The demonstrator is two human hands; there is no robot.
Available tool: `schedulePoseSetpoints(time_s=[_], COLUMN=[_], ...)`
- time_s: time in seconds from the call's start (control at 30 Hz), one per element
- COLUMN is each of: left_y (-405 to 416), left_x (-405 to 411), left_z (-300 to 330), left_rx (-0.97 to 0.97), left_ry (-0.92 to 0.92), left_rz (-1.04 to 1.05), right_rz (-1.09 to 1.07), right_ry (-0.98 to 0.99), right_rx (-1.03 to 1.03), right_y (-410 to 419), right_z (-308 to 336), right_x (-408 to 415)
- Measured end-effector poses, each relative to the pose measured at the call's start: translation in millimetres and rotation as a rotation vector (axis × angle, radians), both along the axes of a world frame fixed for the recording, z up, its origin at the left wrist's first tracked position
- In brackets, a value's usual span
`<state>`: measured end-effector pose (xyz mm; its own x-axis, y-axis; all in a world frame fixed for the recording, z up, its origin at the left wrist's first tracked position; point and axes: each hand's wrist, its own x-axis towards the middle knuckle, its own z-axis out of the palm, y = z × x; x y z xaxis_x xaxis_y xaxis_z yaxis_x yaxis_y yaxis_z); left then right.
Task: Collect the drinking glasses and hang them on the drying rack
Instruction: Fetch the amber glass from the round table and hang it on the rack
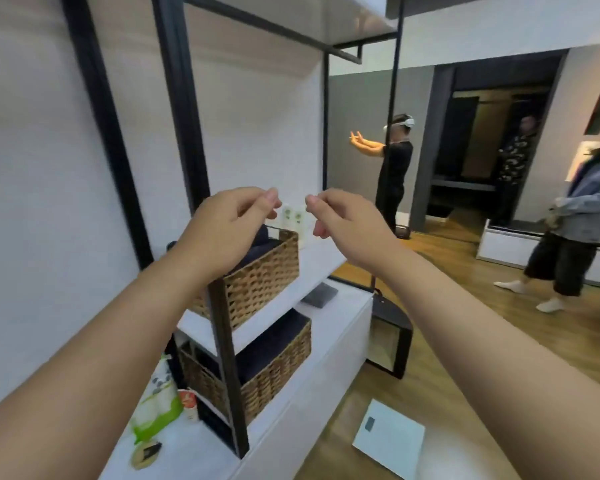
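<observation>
Both arms reach forward at chest height. Left hand [227, 225] & right hand [343, 221] sit close together, not touching, each w/ thumb and forefinger pinched shut on nothing visible, other fingers loosely curled. No glass in either hand.

Just beyond the hands: a black metal shelf frame [187, 109] against a white wall. On its white shelf, an upper wicker basket [260, 275] w/ dark lining; behind it, two small white bottles [293, 216]. Below, a lower wicker basket [257, 368], also dark-lined. On the white cabinet top [291, 403] underneath: a green-and-white packet [156, 407], a small orange-capped tube [189, 403], a round brown item [146, 453], a grey square pad [320, 294].

Further out: wood floor w/ a white bathroom scale [388, 438]. Three other people stand across the room; one wears a white headset [405, 123], arms held out.

Drinking glasses & drying rack: none in view anywhere, so can't say where they are. Collecting looks not yet begun.

Handling, as a guess: glasses will likely be stiff, smooth, breakable, slippery if wet. Best gripped round the body w/ whole fingers, not a fingertip pinch on the rim; to hang, prob. turn mouth-down and lower gently onto a peg.
</observation>
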<state>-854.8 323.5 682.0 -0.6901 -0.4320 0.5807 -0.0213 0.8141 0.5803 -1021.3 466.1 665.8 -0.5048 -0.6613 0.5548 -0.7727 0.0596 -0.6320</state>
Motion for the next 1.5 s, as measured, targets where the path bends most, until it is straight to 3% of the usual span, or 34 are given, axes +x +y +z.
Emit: schedulePoseSetpoints(time_s=[0.37, 0.87, 1.03, 1.23, 1.5], left_y=[157, 313, 403, 549, 767], left_x=[-271, -577, -639, -672, -709], left_z=[-35, -44, -43, -91, -134], left_rx=[0.006, 0.091, -0.015, -0.077, -0.083], left_ry=[-0.111, -0.208, -0.238, -0.302, -0.365], left_rz=[-0.441, -0.942, -1.182, -1.439, -1.617], right_rz=[-0.382, -0.987, -1.201, -1.475, -1.783], right_ry=[-0.100, -0.109, -0.172, -0.288, -0.410], right_rx=[0.047, -0.051, -0.113, -0.180, -0.326], right_y=[217, 388, 457, 561, 768], right_z=[-44, -32, -41, -86, -166], right_x=[-180, -355, -370, -361, -351])
